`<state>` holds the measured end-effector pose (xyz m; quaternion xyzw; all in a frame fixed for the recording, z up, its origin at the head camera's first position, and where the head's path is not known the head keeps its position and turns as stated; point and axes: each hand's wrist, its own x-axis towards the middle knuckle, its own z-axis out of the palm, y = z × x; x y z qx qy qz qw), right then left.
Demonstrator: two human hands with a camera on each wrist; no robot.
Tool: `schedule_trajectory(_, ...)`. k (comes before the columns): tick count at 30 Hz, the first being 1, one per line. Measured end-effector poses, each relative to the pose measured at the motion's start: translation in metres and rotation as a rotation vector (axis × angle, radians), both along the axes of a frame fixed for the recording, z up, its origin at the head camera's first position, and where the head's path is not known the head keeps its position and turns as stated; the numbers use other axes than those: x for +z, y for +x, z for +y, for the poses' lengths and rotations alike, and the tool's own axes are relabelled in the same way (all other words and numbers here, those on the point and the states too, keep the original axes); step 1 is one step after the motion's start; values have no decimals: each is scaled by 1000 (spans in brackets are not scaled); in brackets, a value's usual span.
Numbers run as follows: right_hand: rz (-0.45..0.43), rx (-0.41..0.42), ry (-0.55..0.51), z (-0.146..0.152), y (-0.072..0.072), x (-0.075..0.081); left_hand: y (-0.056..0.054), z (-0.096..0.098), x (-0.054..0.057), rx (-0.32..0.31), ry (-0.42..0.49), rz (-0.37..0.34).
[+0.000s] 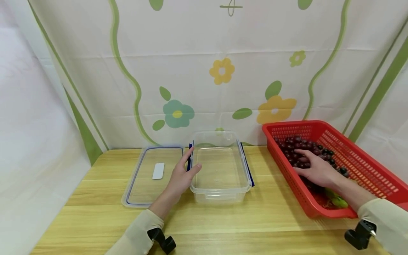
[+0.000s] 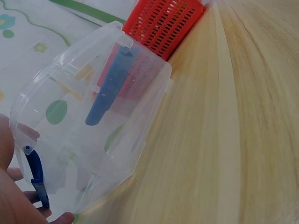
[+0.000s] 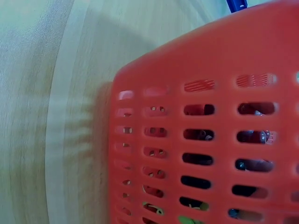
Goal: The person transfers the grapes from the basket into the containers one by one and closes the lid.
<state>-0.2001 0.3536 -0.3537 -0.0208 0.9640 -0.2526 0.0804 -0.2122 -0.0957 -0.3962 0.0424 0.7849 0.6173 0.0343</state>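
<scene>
A clear plastic food container (image 1: 220,198) with blue side latches stands lidless on the table. My left hand (image 1: 179,179) holds its left wall, the thumb over the rim and the other fingers outside by a blue latch (image 2: 36,175). To its left lies the clear lid (image 1: 143,193) with a blue seal and a white label. In the red basket (image 1: 291,179) are dark grapes (image 1: 298,143). My right hand (image 1: 318,171) reaches in over them, thumb and index finger spread apart on the grapes. Its other fingertips are hidden. The right wrist view shows mainly the basket's slotted wall (image 3: 224,144).
The wooden table (image 1: 223,226) ends at a white cloth backdrop (image 1: 191,42) printed with flowers. Something green (image 1: 338,202) lies near the basket's front end. The basket's left wall rises between the container and the grapes.
</scene>
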Motion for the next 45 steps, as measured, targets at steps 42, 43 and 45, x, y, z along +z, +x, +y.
schedule_trajectory(42,68,32,8,2,1,-2,0,0,1,-4,4,-3)
schedule_trajectory(43,69,37,5,3,0,-2,0,0,1,-3,4,-2)
schedule_trajectory(45,71,46,4,2,0,-2,0,0,1,0,4,-1)
